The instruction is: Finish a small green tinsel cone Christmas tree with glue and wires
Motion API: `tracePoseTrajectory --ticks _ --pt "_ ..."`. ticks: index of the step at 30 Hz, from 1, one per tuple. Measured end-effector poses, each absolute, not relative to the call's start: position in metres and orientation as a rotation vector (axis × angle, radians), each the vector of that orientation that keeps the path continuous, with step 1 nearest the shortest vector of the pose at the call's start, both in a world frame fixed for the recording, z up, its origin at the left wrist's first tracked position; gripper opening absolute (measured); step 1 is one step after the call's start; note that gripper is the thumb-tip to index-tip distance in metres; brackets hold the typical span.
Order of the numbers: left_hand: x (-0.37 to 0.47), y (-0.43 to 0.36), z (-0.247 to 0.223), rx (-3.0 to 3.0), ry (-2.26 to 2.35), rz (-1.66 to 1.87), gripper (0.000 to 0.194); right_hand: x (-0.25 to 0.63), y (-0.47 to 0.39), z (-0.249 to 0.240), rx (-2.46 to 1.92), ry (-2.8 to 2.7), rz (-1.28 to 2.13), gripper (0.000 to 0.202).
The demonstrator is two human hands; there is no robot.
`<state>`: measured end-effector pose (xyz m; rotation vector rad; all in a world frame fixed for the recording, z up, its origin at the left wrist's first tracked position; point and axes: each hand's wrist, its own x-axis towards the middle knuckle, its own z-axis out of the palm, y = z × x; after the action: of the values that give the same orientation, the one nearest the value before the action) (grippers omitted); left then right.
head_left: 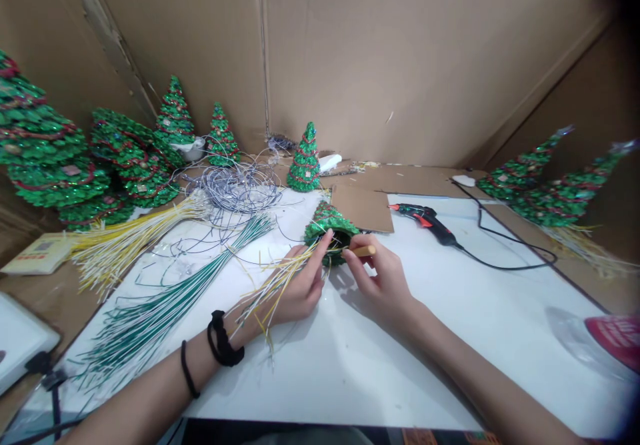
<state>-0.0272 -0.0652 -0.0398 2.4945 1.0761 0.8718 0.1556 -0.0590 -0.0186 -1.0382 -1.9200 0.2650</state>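
A small green Christmas tree [330, 222] lies on its side on the white board, its hollow dark base turned toward me. My left hand [303, 288] grips the tree at the lower left of its base, the index finger reaching to the rim. Yellow, white and green wires [277, 292] come out of the opening and spill over that hand. Between the thumb and fingers of my right hand [377, 272] is a tan wooden stick [364, 251], held at the right side of the opening. Its far tip is hidden.
A glue gun [425, 220] with a black cord lies to the right. Bundles of green wires [185, 305] and yellow wires [135, 238], plus a tangled wire coil [240, 188], lie left. More trees [303, 162] stand around. A clear container [595, 338] is at right.
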Motion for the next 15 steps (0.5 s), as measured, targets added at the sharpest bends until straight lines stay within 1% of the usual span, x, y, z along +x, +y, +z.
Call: tracePoseTrajectory --ticks 4,10,15 --pt "-0.0277 -0.065 -0.041 2.484 1.089 0.863 0.075 0.1563 -0.059 -0.0197 -1.031 -1.941 0.263 0.005" --pt "-0.0284 -0.0643 -0.0416 2.475 1.059 0.856 0.08 0.1567 -0.06 -0.018 -1.036 -1.936 0.261 0.006" --pt "-0.0292 -0.0648 -0.0387 2.477 1.056 0.845 0.08 0.1561 -0.0617 -0.0161 -1.032 -1.939 0.251 0.007"
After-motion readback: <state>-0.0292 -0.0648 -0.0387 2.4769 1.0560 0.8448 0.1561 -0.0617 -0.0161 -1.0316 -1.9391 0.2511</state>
